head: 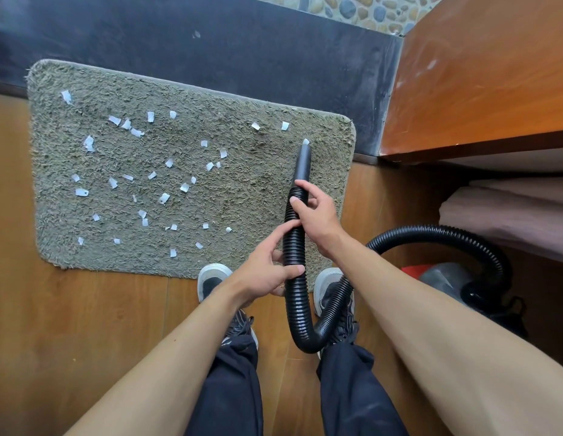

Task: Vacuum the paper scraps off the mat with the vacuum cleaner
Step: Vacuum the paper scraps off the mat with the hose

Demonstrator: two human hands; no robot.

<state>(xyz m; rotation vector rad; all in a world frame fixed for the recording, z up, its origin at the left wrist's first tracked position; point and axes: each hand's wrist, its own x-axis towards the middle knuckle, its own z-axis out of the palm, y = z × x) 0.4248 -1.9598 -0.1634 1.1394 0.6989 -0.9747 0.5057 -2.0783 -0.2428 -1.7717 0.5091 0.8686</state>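
The right hand (314, 212) wraps around the upper end of the black ribbed hose (294, 247), fingers curled over the ridges just below the smooth nozzle (302, 163), thumb laid across the near side. Lower on the same hose, the left hand (267, 272) pinches it between thumb and fingers, the index finger stretched out along the ribs. The nozzle points away from the person and down at the grey shaggy mat (242, 190), its tip at a single white scrap (306, 141) near the mat's right far corner; whether tip and scrap touch cannot be told. From the left hand the hose drops, loops in front of the right shoe (329, 281), then rises and arcs over to the vacuum cleaner body (447, 276), a grey shape with a red part, sitting on the wooden floor (85, 325) to the right under a wooden shelf (478, 89). Paper scraps (132, 171) lie scattered over most of the mat, thickest across its left and middle, with two more near the far edge just left of the nozzle tip. The left shoe (212, 280) rests with its toe on the mat's near edge. Beyond the mat runs a dark strip of floor (211, 39).
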